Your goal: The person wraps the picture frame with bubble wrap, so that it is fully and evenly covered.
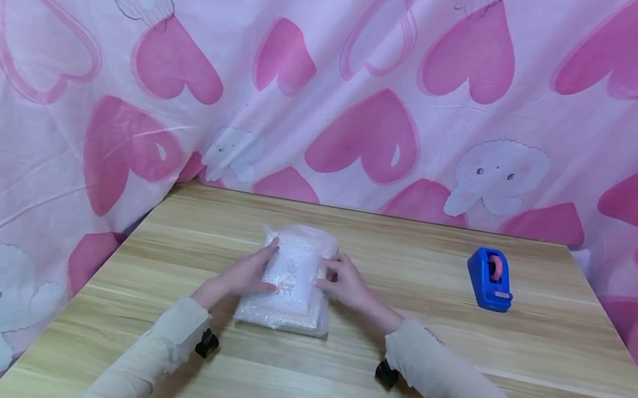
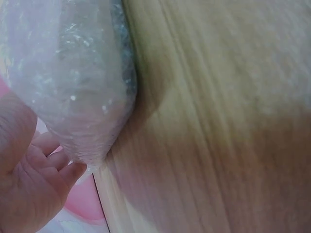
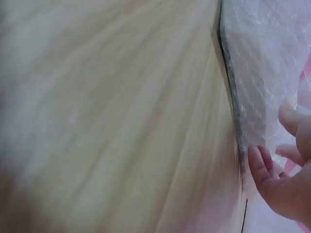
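A bubble-wrapped package (image 1: 292, 288) is lying on the wooden counter (image 1: 297, 387). The left hand (image 1: 248, 273) is resting along its left side, thumb and fingers spreading apart; the right hand (image 1: 347, 284) is touching its right edge, fingers bending loosely. A blue tape dispenser (image 1: 486, 287) is standing well apart.

- Package (image 1: 296, 265) on table (image 1: 298, 380) — left hand (image 1: 248, 274) at its left side, right hand (image 1: 351, 287) at its right
- Tape dispenser (image 1: 486, 285) right of package
- Curtain (image 1: 362, 132) behind table
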Demonstrator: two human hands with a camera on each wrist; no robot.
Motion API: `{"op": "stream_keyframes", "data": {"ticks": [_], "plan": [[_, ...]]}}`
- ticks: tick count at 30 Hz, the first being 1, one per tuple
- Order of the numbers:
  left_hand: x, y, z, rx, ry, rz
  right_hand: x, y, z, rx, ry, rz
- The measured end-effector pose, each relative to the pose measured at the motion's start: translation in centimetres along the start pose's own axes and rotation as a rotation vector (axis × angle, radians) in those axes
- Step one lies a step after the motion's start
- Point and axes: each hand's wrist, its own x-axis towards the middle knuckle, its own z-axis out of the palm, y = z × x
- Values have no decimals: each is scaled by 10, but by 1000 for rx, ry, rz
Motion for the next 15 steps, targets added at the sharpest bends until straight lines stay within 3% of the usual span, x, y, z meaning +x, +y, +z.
{"op": "stream_keyframes", "data": {"ticks": [7,15], "plan": [[1,0,2,-42,42,53,7,-8,8,-201,63,62],[-1,0,3,37,21,114,10,-17,11,-257,76,125]]}}
